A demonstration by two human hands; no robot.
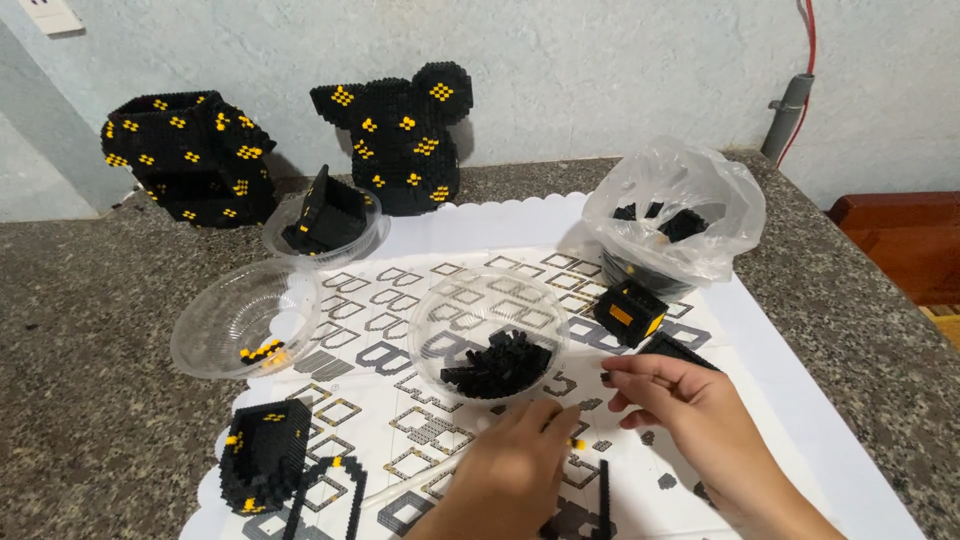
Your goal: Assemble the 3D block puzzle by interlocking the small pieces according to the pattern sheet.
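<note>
We look down on a speckled grey stone counter (80, 300) that meets a pale, rough plaster wall (600, 70) along the top of the frame, with a grey pipe (788, 105) and a red cable at the upper right and a reddish wooden edge at the right border. A white sheet printed with grey building diagrams (450, 300) covers the middle of the counter. At the upper left stand two black block models with yellow dots, a boxy one (185, 155) and one with round ears (400, 140). Below them are three clear plastic bowls: one holding a black built piece (325, 225), one at the left with a few yellow bits (245, 320), and one in the centre holding loose black bricks (490, 335). A clear bag of black pieces (680, 215) sits at the upper right, with a small black-and-yellow cube (630, 312) just below it. Another black block piece (265, 455) lies at the lower left. At the bottom centre, our left hand (515, 470) is curled, knuckles up, fingertips pinched around a tiny yellow brick (577, 443). Our right hand (690, 405) comes in from the lower right, fingers loosely bent and pointing left toward the other hand; we cannot tell whether it holds anything. The yellow brick sits between the two hands, just over the sheet.
</note>
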